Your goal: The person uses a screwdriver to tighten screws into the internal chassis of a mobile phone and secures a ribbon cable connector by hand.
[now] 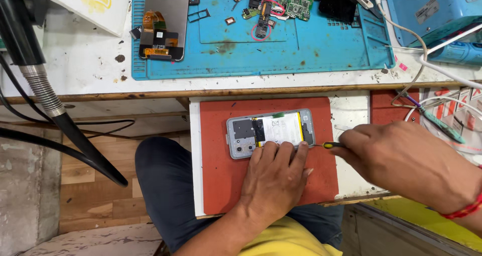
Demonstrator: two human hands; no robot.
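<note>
An opened phone with its back cover off lies on a red mat, white battery and grey frame showing. My left hand presses on the phone's near edge, fingers spread over it. My right hand grips a small screwdriver with a yellow-and-black handle. The screwdriver's tip touches the phone's right end.
The red mat rests on a white board across my lap. Above is a workbench with a blue repair mat holding a phone screen, circuit boards and small parts. A black flexible hose hangs at left. Cables trail at right.
</note>
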